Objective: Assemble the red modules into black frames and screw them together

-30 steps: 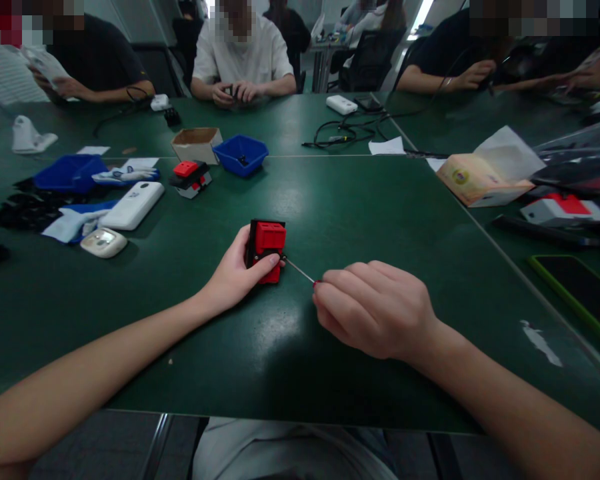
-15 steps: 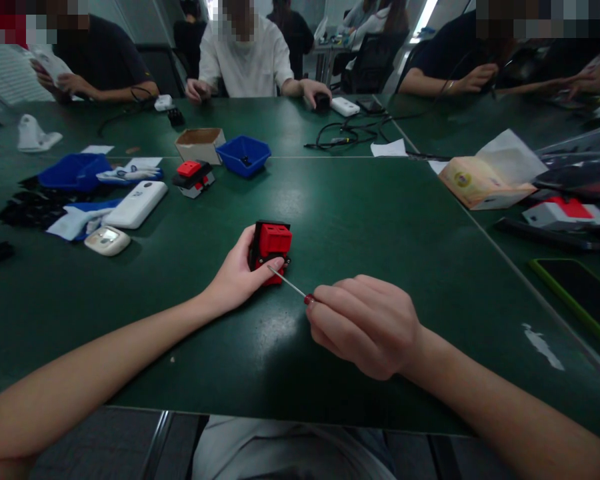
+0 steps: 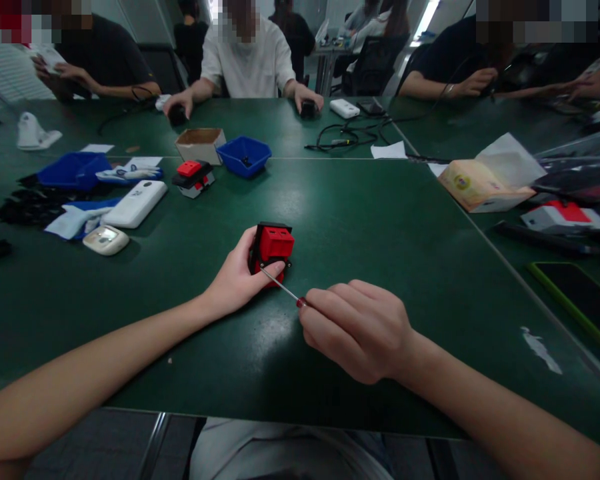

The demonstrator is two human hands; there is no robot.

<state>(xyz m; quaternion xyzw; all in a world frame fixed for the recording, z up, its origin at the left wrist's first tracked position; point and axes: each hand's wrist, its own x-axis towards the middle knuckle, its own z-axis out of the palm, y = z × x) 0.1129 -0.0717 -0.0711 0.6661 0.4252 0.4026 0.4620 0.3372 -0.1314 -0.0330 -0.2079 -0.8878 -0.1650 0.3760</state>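
My left hand (image 3: 240,270) is closed around a red and black plastic block (image 3: 276,243), tilted up off the green table (image 3: 330,220), with the thumb across its lower part. A screwdriver (image 3: 283,287) is gripped in my right hand (image 3: 357,330), fingers wrapped over its handle so only the red front end and thin shaft show. Its tip meets the block's lower left, by my left thumb, near a small screw. Whether the tip sits in the screw head I cannot tell. Further off, a similar red, black and grey block (image 3: 194,178) lies on the table.
Beyond it stand a blue bin (image 3: 245,157) and an open cardboard box (image 3: 200,147). Gloves (image 3: 77,221), a white power bank (image 3: 136,203) and a small white device (image 3: 106,240) lie left. A green-edged phone (image 3: 580,307) and tissue pack (image 3: 480,183) lie right. Several people sit around.
My right hand has moved slightly left, bringing the screwdriver tip from over my left thumb to the block's left side. Across the table, a person's hands have spread onto two black items.
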